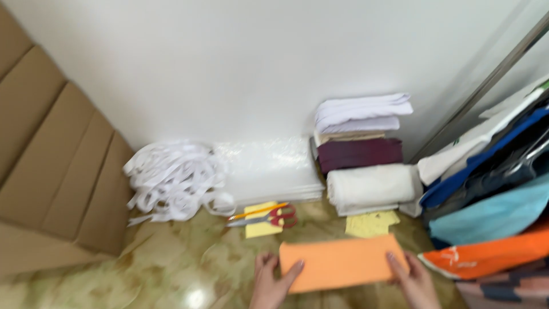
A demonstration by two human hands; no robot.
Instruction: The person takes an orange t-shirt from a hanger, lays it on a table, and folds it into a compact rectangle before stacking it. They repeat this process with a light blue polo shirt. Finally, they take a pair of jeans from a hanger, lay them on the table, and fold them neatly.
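Observation:
An orange rectangular piece of fabric or felt (340, 262) lies low in the head view, held at both ends. My left hand (273, 281) grips its left edge, thumb on top. My right hand (413, 280) grips its right edge. Just beyond it on the glossy floor lie red-handled scissors (273, 217) and an orange-yellow pen or cutter (258, 211) across a yellow paper (260, 228). Another yellow piece (372, 223) lies to the right.
A tangle of white strips (171, 178) sits by the white wall next to clear plastic-wrapped sheets (269, 169). Folded white, maroon and cream fabrics (363, 151) are stacked. Brown cardboard (51, 160) stands at left; coloured bags (492, 212) hang at right.

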